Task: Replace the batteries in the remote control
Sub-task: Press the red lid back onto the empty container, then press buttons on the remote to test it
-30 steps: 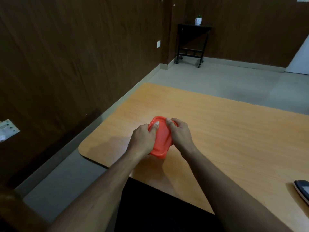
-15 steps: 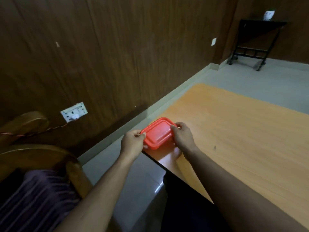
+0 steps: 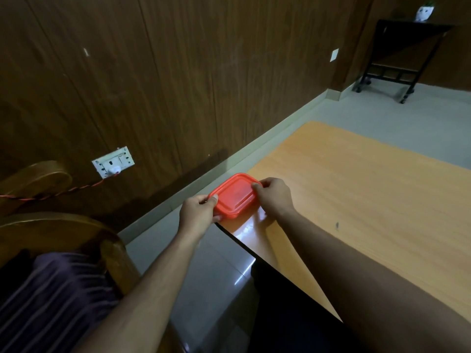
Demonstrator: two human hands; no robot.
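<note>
1. A red box (image 3: 234, 197), lid on, sits at the table's (image 3: 369, 200) near-left corner, partly overhanging the edge; it lies flat, its long side running from near-left to far-right.
2. The left hand (image 3: 197, 215) grips the box's near-left end; its thumb lies on the lid's rim, and the other fingers curl under or round the side, hidden from view.
3. The right hand (image 3: 274, 197) grips the far-right end; thumb and fingertips pinch the lid's edge, and the knuckles are bent over it.
4. Both forearms reach in from the bottom of the frame; the right one passes above the tabletop, the left one above the grey floor (image 3: 219, 271) beside the table.
5. No remote or batteries can be seen; whether the box holds anything cannot be told, as its lid is opaque.
6. Left of the person stands a wooden chair (image 3: 63, 230) with striped purple cloth (image 3: 51, 301) on it; behind it a white socket (image 3: 113, 161) on the brown wall (image 3: 178, 72) has a plug and a twisted red cord (image 3: 51, 196) running left.
7. Far right, by the wall, stands a black cart (image 3: 397, 57) on wheels; a small white pot (image 3: 423, 13) rests on top.
</note>
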